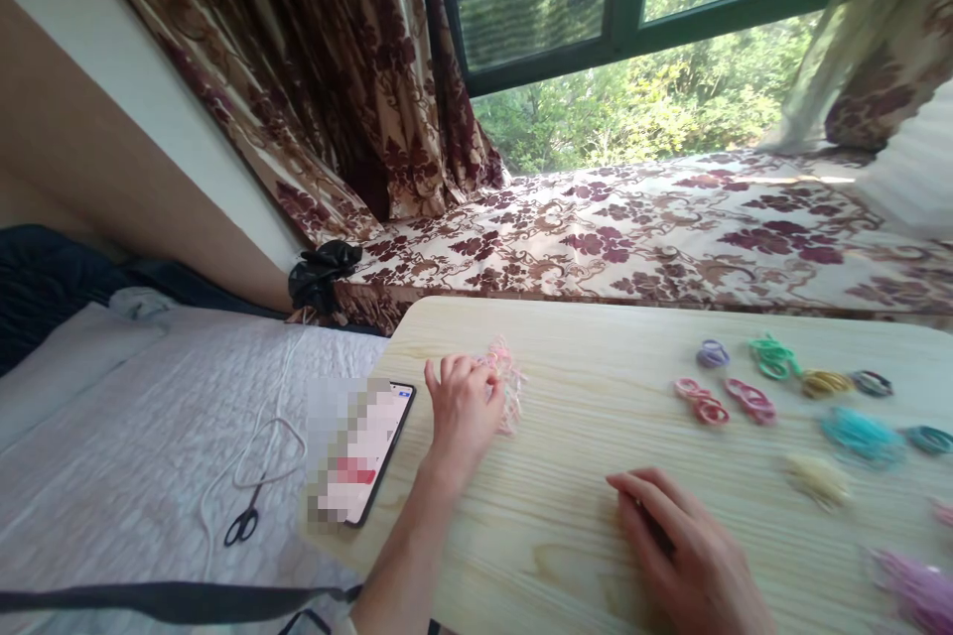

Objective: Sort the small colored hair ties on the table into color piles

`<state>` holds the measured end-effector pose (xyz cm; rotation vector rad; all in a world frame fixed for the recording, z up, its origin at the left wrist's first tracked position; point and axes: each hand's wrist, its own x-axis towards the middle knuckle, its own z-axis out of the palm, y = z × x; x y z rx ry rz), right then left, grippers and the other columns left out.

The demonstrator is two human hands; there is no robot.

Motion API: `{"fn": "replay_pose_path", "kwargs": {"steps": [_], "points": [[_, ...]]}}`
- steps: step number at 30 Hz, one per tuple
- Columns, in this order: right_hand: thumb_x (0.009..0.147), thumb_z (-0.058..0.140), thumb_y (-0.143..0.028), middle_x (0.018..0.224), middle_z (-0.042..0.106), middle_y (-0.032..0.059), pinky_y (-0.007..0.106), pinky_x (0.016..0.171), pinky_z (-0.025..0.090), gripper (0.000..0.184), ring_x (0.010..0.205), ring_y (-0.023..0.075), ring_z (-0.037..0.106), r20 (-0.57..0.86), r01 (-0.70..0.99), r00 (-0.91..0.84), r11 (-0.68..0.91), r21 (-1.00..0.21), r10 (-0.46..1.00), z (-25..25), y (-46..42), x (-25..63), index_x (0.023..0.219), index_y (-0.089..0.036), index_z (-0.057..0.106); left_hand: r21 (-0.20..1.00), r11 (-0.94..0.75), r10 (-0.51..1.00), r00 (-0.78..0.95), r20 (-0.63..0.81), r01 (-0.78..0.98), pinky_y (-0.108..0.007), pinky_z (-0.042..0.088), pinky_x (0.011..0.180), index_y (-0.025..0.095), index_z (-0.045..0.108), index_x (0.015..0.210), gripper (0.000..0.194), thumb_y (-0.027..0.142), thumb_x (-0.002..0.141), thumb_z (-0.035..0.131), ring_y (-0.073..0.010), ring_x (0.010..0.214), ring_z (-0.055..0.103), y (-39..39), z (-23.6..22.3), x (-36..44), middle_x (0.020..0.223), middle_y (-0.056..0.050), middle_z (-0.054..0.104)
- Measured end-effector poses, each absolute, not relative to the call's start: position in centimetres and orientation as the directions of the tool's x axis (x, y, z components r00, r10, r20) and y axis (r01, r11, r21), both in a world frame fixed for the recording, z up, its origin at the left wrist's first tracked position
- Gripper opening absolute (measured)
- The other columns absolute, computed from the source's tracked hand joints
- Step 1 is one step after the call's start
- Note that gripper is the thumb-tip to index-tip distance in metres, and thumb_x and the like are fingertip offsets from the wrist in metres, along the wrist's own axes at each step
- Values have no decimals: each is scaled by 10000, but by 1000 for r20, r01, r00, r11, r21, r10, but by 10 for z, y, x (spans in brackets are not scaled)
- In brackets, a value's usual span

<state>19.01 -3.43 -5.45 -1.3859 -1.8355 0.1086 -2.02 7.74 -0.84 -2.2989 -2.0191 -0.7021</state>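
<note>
My left hand (466, 407) is at a small loose pile of pale pink and white elastic hair ties (506, 372) on the wooden table. Thumb and forefinger are pinched at the near side of the pile; the fingertips partly hide what they grip. Lower on the table, my right hand (681, 546) rests with thumb and fingertips pressed together, and nothing shows between them. Farther right lie sorted clusters: purple ties (713, 353), green ties (772, 356), pink ties (750, 401), red-pink ties (702, 401), yellow ties (825, 382) and turquoise ties (862, 437).
A phone (372, 456) lies by the table's left edge. On the bed (179, 417) are scissors (242, 526) and a white cable (272, 422). Cream ties (817, 481) and lilac ties (919, 590) lie at the right. Behind the table (588, 327) runs a flowered window seat (596, 248).
</note>
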Motion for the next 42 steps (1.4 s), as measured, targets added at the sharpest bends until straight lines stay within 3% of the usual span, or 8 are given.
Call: {"fn": "replay_pose_path", "kwargs": {"steps": [14, 28, 33, 37, 42], "points": [[885, 483, -284, 850, 690, 12, 198, 617, 527, 175, 721, 125, 664, 554, 762, -50, 391, -517, 831, -55, -34, 191, 914, -245, 652, 239, -166, 965, 108, 238, 957, -523, 235, 1053, 196, 661, 712, 119, 257, 799, 608, -239, 1045, 489, 77, -17, -16, 885, -52, 658], [886, 498, -304, 893, 696, 21, 197, 650, 540, 188, 759, 132, 674, 528, 773, -85, 390, -501, 845, -64, -35, 195, 984, -252, 650, 302, -294, 904, 161, 397, 907, -511, 283, 1019, 222, 675, 732, 117, 150, 793, 604, -229, 1034, 506, 75, -16, -18, 896, -34, 649], [886, 495, -312, 898, 698, 19, 198, 667, 542, 194, 772, 133, 678, 509, 768, -79, 377, -517, 857, -68, -33, 196, 975, -255, 657, 306, -314, 871, 144, 469, 899, -521, 295, 1015, 253, 696, 864, 167, 139, 797, 593, -230, 1009, 524, 69, -19, -28, 879, -30, 643], [890, 470, -327, 883, 700, 23, 221, 658, 544, 221, 768, 143, 678, 470, 764, -62, 345, -546, 880, -65, -32, 195, 934, -248, 671, 335, -350, 829, 123, 545, 875, -451, 363, 972, 238, 675, 902, 170, 160, 835, 540, -212, 968, 541, 41, -24, -36, 896, -37, 635], [891, 451, -316, 897, 696, 37, 240, 657, 538, 240, 774, 151, 672, 415, 758, -47, 303, -577, 909, -61, -32, 194, 930, -237, 674, 371, -349, 856, 132, 499, 861, -384, 423, 882, 226, 653, 827, 158, 122, 811, 535, -195, 882, 545, 1, -45, -36, 832, -28, 604]]}}
